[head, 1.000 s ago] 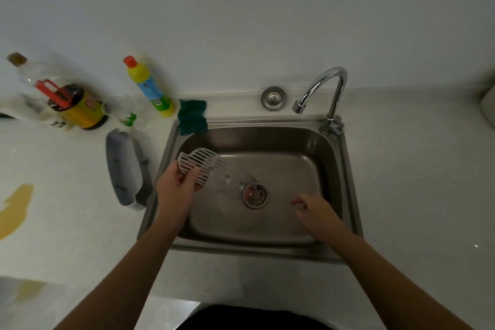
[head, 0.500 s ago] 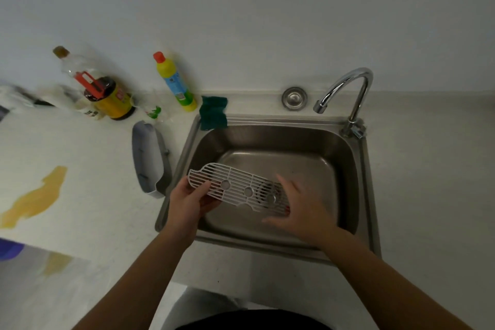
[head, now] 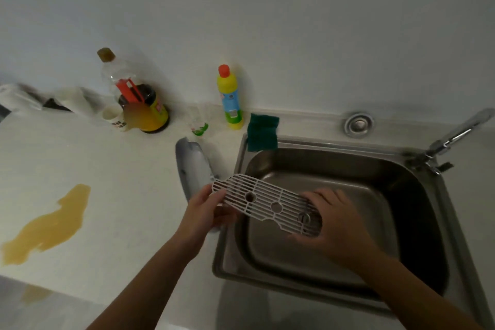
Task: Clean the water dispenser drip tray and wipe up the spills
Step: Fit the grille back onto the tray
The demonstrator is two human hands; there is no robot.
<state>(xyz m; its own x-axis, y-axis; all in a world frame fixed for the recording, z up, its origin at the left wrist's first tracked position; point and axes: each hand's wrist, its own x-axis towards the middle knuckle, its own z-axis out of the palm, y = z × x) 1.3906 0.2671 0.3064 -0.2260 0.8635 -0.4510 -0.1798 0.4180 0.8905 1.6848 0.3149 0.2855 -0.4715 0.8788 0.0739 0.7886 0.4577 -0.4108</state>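
A white slotted drip-tray grate (head: 267, 202) is held level over the left part of the steel sink (head: 417, 169). My left hand (head: 206, 211) grips its left end, thumb on top. My right hand (head: 332, 220) holds its right end, fingers over the top edge. The grey drip tray base (head: 191, 166) lies on the counter just left of the sink, partly behind my left hand. A yellow-brown spill (head: 51, 225) spreads on the white counter at the left. A smaller stain (head: 33, 293) shows below the counter edge.
A green sponge (head: 262, 131) lies on the sink's back left corner. A yellow detergent bottle (head: 230, 99), a dark sauce bottle (head: 146, 107), a clear bottle (head: 112, 72) and a white cup (head: 115, 118) stand along the wall. The tap (head: 458, 134) is at the right.
My right hand came onto the grate's right end and both hands now hold it level. The grate and my view have shifted left, toward the sink's left rim.
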